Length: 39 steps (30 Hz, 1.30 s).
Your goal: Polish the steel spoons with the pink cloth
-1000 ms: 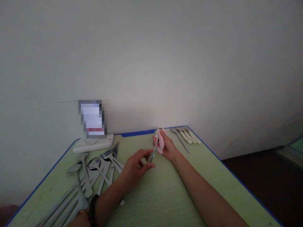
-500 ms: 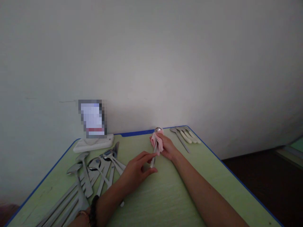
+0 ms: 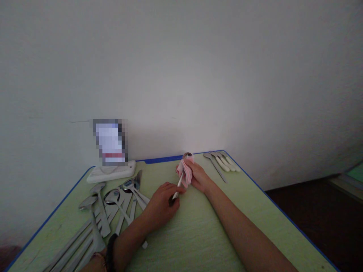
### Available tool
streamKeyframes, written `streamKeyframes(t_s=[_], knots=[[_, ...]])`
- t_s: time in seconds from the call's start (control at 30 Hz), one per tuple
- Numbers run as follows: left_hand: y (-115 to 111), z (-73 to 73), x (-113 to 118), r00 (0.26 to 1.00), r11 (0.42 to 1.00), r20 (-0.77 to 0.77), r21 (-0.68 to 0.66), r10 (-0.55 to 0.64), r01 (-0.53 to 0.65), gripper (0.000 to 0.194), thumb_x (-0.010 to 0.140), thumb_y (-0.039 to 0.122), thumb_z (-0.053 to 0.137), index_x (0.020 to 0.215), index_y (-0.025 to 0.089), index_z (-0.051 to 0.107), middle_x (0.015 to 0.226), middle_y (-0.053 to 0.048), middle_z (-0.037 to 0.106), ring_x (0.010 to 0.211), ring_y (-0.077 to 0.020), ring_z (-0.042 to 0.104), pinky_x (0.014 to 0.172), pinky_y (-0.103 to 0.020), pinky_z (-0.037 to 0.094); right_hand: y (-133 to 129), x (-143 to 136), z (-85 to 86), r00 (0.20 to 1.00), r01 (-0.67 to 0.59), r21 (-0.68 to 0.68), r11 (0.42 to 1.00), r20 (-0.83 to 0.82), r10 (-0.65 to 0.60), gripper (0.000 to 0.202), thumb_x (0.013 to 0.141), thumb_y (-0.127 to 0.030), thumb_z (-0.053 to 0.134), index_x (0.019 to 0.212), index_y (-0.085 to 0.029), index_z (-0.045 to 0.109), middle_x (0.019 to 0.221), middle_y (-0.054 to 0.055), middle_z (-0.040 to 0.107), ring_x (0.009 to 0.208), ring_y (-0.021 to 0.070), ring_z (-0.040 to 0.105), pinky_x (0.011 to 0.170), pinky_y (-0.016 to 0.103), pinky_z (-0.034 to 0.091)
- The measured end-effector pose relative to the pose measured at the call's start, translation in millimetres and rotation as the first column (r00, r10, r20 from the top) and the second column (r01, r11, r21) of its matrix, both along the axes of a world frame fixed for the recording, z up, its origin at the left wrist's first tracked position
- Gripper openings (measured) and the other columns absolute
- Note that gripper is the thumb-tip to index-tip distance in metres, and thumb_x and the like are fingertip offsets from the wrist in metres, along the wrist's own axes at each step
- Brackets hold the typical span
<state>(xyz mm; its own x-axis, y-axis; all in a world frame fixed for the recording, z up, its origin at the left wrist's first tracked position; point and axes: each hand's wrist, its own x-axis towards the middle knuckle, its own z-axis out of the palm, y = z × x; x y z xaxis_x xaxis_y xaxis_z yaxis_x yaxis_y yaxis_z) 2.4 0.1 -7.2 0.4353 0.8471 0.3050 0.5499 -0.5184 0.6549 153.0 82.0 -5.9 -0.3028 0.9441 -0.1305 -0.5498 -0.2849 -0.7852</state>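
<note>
A metal spoon (image 3: 179, 186) slants over the middle of the green table, its bowl pointing toward the wall. My left hand (image 3: 167, 198) has its fingers closed on the handle's near end. Around the upper part of the spoon is a pink cloth (image 3: 186, 172), gripped together with the spoon in my right hand (image 3: 200, 177). The top of the bowl shows just above the cloth; the neck is covered.
Several metal spoons (image 3: 112, 196), a knife (image 3: 138, 180) and other long handles lie piled on the table (image 3: 181, 241) at left. A blurred screen (image 3: 109, 141) stands on a white base (image 3: 112, 172). Several pieces with pale handles (image 3: 222, 164) and a metal spoon (image 3: 219, 170) lie at back right.
My left hand has closed round the handle end, and that end has shifted left and tilted. The cloth and my right hand have moved slightly left.
</note>
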Motion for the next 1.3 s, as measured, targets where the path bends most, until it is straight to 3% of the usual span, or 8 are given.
streamKeyframes(t_s=[0.33, 0.57, 0.77, 1.07, 1.3], knots=[[-1, 0.2, -1, 0.999, 0.999, 0.022, -0.027, -0.037, 0.038, 0.026, 0.078, 0.011, 0.049, 0.095, 0.02, 0.066, 0.098, -0.006, 0.064, 0.096, -0.0182, 0.055, 0.09, -0.031, 0.041, -3, 0, 3.5, 1.0, -0.011, 0.018, 1.0, 0.021, 0.01, 0.024, 0.078, -0.034, 0.06, 0.07, -0.011, 0.062, 0.064, 0.006, 0.067, 0.055, 0.011, 0.06, 0.055, 0.02, 0.048], [-3, 4.0, 0, 1.0, 0.998, -0.011, -0.056, 0.009, -0.009, 0.023, 0.076, 0.011, 0.047, 0.088, 0.017, 0.065, 0.08, -0.003, 0.06, 0.071, -0.0142, 0.054, 0.071, -0.025, 0.042, 0, 1, -1.3, 1.0, -0.011, 0.025, 1.0, 0.011, 0.011, 0.026, 0.077, -0.036, 0.061, 0.071, -0.011, 0.062, 0.065, 0.005, 0.067, 0.056, 0.0105, 0.059, 0.054, 0.019, 0.046], [-5, 9.6, 2, 1.0, 0.991, 0.01, -0.131, 0.027, -0.026, 0.017, 0.072, 0.011, 0.045, 0.078, 0.016, 0.06, 0.062, 0.003, 0.052, 0.055, -0.0103, 0.044, 0.055, -0.02, 0.034, 0, 0, -1.6, 1.0, -0.004, 0.018, 1.0, -0.01, 0.004, 0.023, 0.077, -0.034, 0.061, 0.07, -0.012, 0.062, 0.064, 0.004, 0.067, 0.056, 0.0108, 0.06, 0.057, 0.021, 0.048], [-5, 11.2, 1, 0.999, 0.991, 0.03, -0.136, 0.011, -0.007, 0.013, 0.07, 0.012, 0.043, 0.07, 0.017, 0.055, 0.058, 0.005, 0.047, 0.053, -0.0096, 0.039, 0.052, -0.02, 0.029, 5, -1, -5.1, 0.993, 0.109, 0.021, 0.994, -0.058, -0.107, 0.025, 0.077, -0.038, 0.062, 0.075, -0.013, 0.063, 0.071, 0.003, 0.068, 0.06, 0.0102, 0.06, 0.061, 0.021, 0.048], [-4, 8.9, 2, 1.0, 0.989, 0.019, -0.148, 0.018, -0.015, 0.013, 0.072, 0.013, 0.044, 0.071, 0.017, 0.056, 0.057, 0.005, 0.046, 0.053, -0.0097, 0.039, 0.052, -0.02, 0.03, 1, -1, -3.0, 0.997, 0.062, 0.041, 0.997, -0.04, -0.06, 0.023, 0.074, -0.037, 0.065, 0.075, -0.014, 0.061, 0.067, 0.002, 0.067, 0.058, 0.0105, 0.059, 0.058, 0.021, 0.046]])
